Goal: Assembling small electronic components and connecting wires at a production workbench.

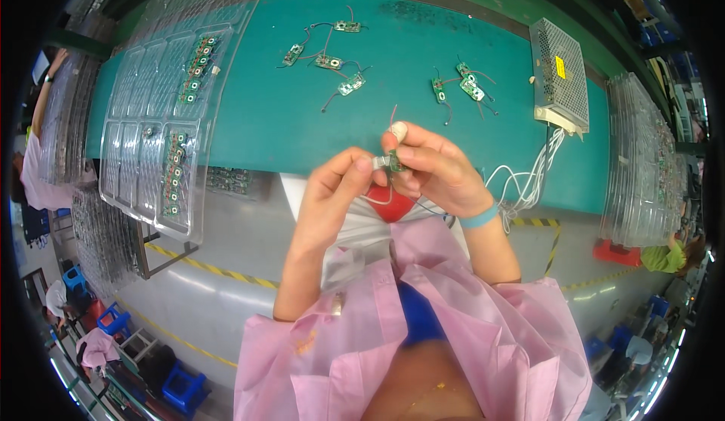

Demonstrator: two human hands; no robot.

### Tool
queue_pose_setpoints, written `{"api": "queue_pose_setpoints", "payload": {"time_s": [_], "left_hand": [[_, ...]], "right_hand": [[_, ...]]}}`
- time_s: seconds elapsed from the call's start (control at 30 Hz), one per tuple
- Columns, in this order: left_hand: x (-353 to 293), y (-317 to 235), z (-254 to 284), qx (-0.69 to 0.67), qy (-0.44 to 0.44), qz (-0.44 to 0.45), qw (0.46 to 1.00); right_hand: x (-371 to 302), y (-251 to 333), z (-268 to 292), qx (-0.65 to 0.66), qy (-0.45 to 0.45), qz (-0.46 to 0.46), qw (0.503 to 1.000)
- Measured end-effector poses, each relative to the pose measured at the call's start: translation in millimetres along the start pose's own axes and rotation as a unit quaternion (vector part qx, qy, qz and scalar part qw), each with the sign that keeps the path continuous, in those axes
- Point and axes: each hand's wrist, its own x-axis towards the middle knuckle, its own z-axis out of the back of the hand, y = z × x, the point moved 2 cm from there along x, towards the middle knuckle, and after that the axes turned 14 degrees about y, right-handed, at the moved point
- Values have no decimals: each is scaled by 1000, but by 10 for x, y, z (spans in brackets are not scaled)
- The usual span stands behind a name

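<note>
My left hand pinches a small silver-and-white plug between thumb and forefinger. A pale cable loops below it. My right hand grips a small green circuit board with thin wires, and wears a whitish finger cot on one finger. The plug meets the board's edge just in front of the bench; whether it is fully seated I cannot tell. Beyond my hands, loose wired circuit boards lie on the green mat, with another small group of boards to the right.
Clear plastic trays with rows of boards stand at the left, overhanging the bench's front edge. A perforated metal power supply box sits at the right, its white cables hanging down. More stacked trays stand at the far right.
</note>
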Motion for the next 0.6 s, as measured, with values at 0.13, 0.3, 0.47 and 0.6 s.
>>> {"api": "queue_pose_setpoints", "payload": {"time_s": [0.13,0.3,0.47,0.6], "left_hand": [[-1,14,31,13,1,0,1000],[-3,6,24,13,-4,5,1000],[-2,-13,4,21,-9,10,1000],[2,-21,25,41,-6,15,999]], "right_hand": [[9,-8,14,-5,-8,2,1000],[11,-17,32,-9,-2,1,1000],[4,0,12,-68,-15,-4,998],[-3,45,-11,-114,-18,-14,993]]}}
